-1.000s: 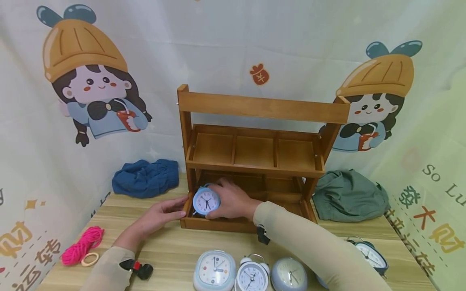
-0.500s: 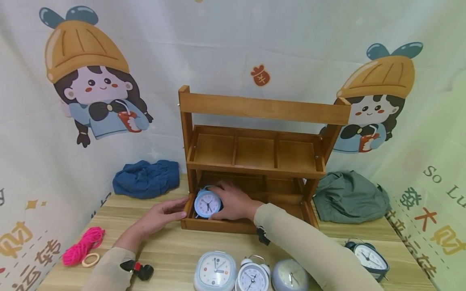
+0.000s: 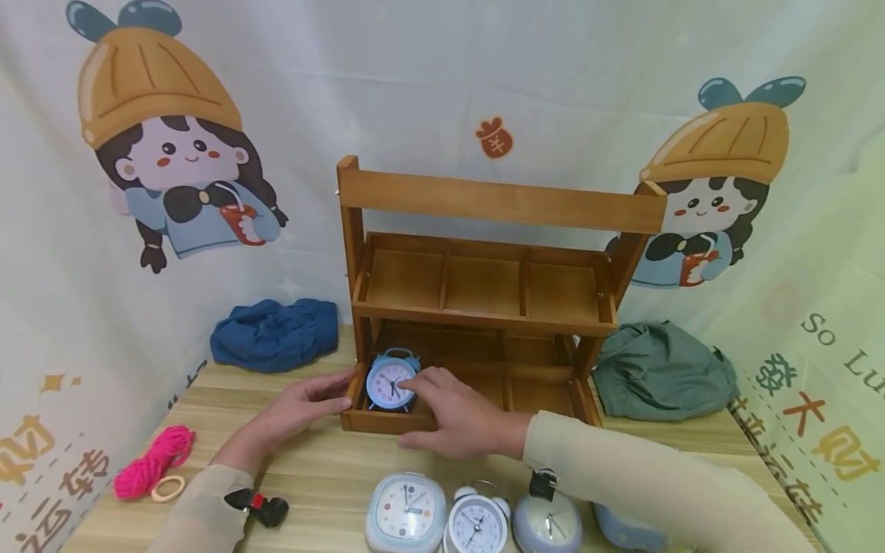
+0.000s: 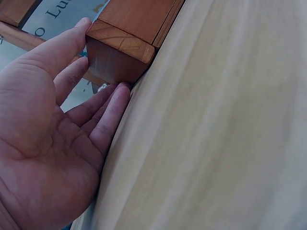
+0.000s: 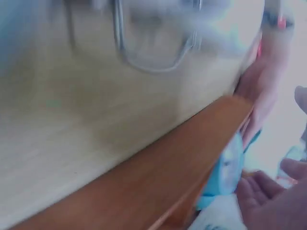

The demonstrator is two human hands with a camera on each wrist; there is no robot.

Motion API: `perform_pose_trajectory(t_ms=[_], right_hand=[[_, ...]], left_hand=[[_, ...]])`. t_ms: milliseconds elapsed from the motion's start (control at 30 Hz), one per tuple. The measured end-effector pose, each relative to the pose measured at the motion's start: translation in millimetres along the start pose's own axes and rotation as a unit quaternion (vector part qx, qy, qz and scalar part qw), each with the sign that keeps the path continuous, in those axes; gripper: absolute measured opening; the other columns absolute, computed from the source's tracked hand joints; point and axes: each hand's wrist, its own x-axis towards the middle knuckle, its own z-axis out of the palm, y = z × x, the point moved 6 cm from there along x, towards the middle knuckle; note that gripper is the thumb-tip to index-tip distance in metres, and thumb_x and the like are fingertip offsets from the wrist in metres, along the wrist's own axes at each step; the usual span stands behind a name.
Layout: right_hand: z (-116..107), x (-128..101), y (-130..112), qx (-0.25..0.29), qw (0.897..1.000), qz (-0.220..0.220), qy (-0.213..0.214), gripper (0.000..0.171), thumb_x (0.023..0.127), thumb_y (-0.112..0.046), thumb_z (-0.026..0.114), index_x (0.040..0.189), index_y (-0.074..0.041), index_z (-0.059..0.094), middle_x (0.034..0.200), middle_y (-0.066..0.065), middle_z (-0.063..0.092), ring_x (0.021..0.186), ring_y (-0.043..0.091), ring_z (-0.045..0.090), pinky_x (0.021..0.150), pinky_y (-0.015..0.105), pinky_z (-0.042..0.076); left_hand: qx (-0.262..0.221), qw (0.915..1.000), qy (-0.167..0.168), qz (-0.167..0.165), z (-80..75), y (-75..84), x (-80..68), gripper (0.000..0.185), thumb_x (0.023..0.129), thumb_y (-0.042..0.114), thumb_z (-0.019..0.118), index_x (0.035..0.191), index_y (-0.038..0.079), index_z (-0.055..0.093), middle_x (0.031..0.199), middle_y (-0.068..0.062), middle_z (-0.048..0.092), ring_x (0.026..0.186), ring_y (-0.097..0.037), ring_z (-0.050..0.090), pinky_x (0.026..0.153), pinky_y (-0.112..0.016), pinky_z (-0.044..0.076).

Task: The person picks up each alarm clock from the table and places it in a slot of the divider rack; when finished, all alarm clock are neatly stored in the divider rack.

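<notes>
The small light-blue twin-bell alarm clock [image 3: 391, 382] has a round white face with dark numerals and hands, two little bells and a thin handle on top; it stands upright in the bottom-left compartment of the wooden shelf rack [image 3: 498, 203], facing outward, just above the right hand and a little to the right of the left hand's fingertips. The right hand [image 3: 459, 415] lies spread and relaxed over the rack's front rail, fingers straight, the forefinger tip touching the lower right of the clock face; it grips nothing. The left hand [image 3: 297, 405] is open too, palm turned inward, its straight fingers and thumb resting against the rack's lower left corner [image 4: 117, 50], as the left wrist view shows plainly. The right wrist view is blurred, showing only the rail and a bit of blue clock [image 5: 225, 167]. Nearer the body than the hands stand three more clocks in a row: a rounded-square pale blue one [image 3: 406, 513], a white twin-bell one [image 3: 477, 524] and a grey-blue round one [image 3: 548, 524], making four clocks counted. Beyond the left hand lies one dark blue cloth [image 3: 275, 335]; beyond the right arm, one green cloth [image 3: 664, 372]. Left of the left forearm lie one pink yarn bundle [image 3: 154, 463] and one pale ring [image 3: 168, 488].
</notes>
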Motion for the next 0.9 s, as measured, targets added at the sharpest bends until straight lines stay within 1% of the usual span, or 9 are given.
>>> perform_pose_trajectory(t_ms=[67,167,233,267,367,467,567,767,900], right_hand=[[3.9,-9.5,-7.5,0.001,0.999,0.013,-0.035,0.089,0.099,-0.063,0.079,0.167,-0.014,0.049,0.152,0.007,0.057,0.137,0.018,0.055,0.114,0.041,0.052],[10.4,-22.4,-16.7,0.001,0.995,0.035,-0.093,0.1,0.094,-0.073,0.078,0.17,-0.017,0.045,0.15,0.006,0.059,0.133,0.014,0.057,0.111,0.038,0.053],[14.4,-29.8,-22.0,0.001,0.991,0.044,-0.127,0.105,0.091,-0.075,0.08,0.17,-0.017,0.044,0.149,0.005,0.06,0.132,0.012,0.057,0.111,0.037,0.052],[16.7,-33.0,-24.3,0.001,0.989,0.047,-0.143,0.106,0.09,-0.075,0.081,0.17,-0.017,0.045,0.147,0.004,0.06,0.129,0.011,0.058,0.11,0.036,0.053],[23.1,-40.5,-30.1,0.004,0.983,0.056,-0.174,0.106,0.087,-0.073,0.086,0.169,-0.017,0.046,0.143,0.001,0.061,0.123,0.007,0.058,0.108,0.033,0.053],[31.0,-45.8,-33.8,-0.002,0.98,0.06,-0.192,0.106,0.085,-0.07,0.089,0.167,-0.016,0.048,0.137,-0.002,0.062,0.116,0.004,0.058,0.102,0.029,0.053],[38.9,-47.8,-35.4,-0.016,0.978,0.055,-0.202,0.105,0.085,-0.067,0.091,0.166,-0.016,0.049,0.136,-0.004,0.062,0.115,0.003,0.056,0.101,0.026,0.052],[49.3,-45.8,-35.3,-0.047,0.976,0.045,-0.207,0.105,0.083,-0.069,0.091,0.163,-0.014,0.052,0.126,-0.006,0.059,0.108,0.002,0.051,0.095,0.022,0.051],[53.5,-44.6,-32.4,-0.04,0.975,0.052,-0.214,0.104,0.083,-0.069,0.091,0.163,-0.015,0.052,0.121,-0.008,0.057,0.105,0.002,0.05,0.091,0.022,0.051]], left_hand=[[-0.002,1.0,0.001,0.0,-1.3,-0.1,0.1,0.068,0.11,0.034,0.074,0.167,0.008,0.051,0.17,-0.019,0.049,0.153,-0.043,0.05,0.125,-0.061,0.039],[-0.005,1.0,0.0,-0.001,-2.5,-0.1,-0.7,0.067,0.11,0.034,0.074,0.167,0.008,0.051,0.171,-0.019,0.048,0.153,-0.043,0.05,0.125,-0.06,0.038],[-0.004,1.0,0.0,0.0,-3.1,0.4,-1.2,0.068,0.11,0.034,0.074,0.168,0.008,0.05,0.171,-0.02,0.047,0.153,-0.043,0.05,0.125,-0.06,0.038],[-0.003,1.0,0.001,-0.001,-3.4,0.6,-1.3,0.068,0.11,0.034,0.074,0.168,0.008,0.05,0.172,-0.02,0.047,0.153,-0.043,0.05,0.125,-0.061,0.038],[0.001,1.0,0.003,-0.002,-4.1,1.0,-2.0,0.068,0.11,0.035,0.074,0.168,0.008,0.05,0.172,-0.02,0.046,0.154,-0.043,0.05,0.125,-0.061,0.037],[0.004,1.0,0.004,-0.003,-4.5,1.9,-2.3,0.069,0.11,0.035,0.074,0.168,0.008,0.05,0.172,-0.02,0.047,0.154,-0.043,0.05,0.125,-0.062,0.037],[0.003,1.0,0.004,-0.003,-4.5,2.5,-2.3,0.069,0.109,0.036,0.075,0.168,0.008,0.05,0.171,-0.02,0.047,0.154,-0.043,0.05,0.125,-0.061,0.037],[0.001,1.0,0.003,-0.005,-2.9,1.7,-1.7,0.069,0.109,0.036,0.075,0.168,0.01,0.051,0.172,-0.018,0.047,0.154,-0.042,0.05,0.125,-0.061,0.038],[-0.001,1.0,0.002,-0.004,-1.8,2.4,-1.6,0.069,0.109,0.035,0.075,0.168,0.009,0.05,0.173,-0.018,0.046,0.153,-0.042,0.051,0.125,-0.06,0.038]])
